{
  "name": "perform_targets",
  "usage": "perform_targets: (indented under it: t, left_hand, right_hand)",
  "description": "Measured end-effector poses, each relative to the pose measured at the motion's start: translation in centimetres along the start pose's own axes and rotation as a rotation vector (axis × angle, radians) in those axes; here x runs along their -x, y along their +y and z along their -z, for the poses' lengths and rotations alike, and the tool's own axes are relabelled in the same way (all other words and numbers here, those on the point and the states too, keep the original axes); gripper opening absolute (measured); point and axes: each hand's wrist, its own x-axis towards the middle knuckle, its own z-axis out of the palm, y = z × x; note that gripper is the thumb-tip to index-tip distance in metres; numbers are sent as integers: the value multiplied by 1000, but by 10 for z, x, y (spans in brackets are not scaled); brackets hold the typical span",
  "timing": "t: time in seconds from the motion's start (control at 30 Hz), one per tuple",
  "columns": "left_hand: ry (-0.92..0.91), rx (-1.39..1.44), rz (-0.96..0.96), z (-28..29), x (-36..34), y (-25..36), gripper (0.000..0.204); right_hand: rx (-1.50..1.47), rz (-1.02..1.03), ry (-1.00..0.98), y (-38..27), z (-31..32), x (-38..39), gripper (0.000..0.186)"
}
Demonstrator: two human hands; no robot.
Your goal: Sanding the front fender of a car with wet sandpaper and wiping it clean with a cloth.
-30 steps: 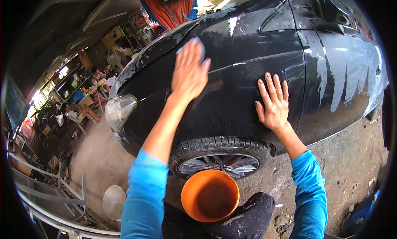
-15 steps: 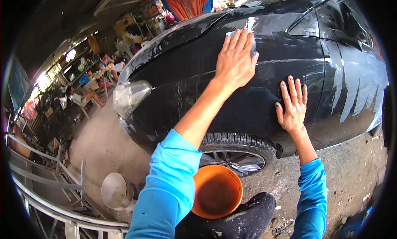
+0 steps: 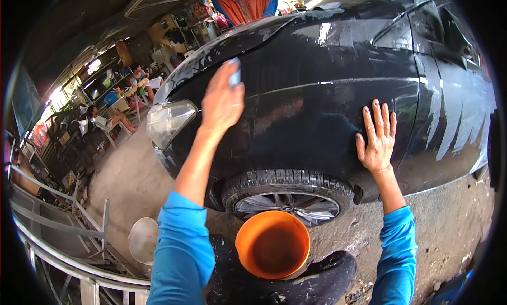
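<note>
My left hand, a little blurred by motion, is over the upper front fender of a black car, behind the headlight. A small light blue pad shows at its fingertips, held under the fingers. Whether it is a sponge or folded sandpaper I cannot tell. Flat on the rear of the fender, near the door seam, rests my right hand, fingers spread and holding nothing. Below lies the front wheel, and an orange bucket of brownish liquid stands by my legs.
A white bucket sits on the ground to the left, beside metal frames. Further off, people sit among cluttered benches. Greyish streaks mark the car door. A dark blue object lies at the lower right.
My left hand has swept left across the fender with the light blue pad, from the upper middle toward the headlight. My right hand stays flat in its place on the fender.
</note>
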Motion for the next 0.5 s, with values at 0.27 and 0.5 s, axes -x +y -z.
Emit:
perform_targets:
  t: [0.27, 0.5]
  left_hand:
    - [83, -215, -132, -31, -41, 89, 54]
    - [14, -59, -100, -22, 15, 39, 56]
  right_hand:
    - [-33, 4, 17, -15, -3, -6, 63]
    - [-47, -36, 13, -7, 1, 0, 67]
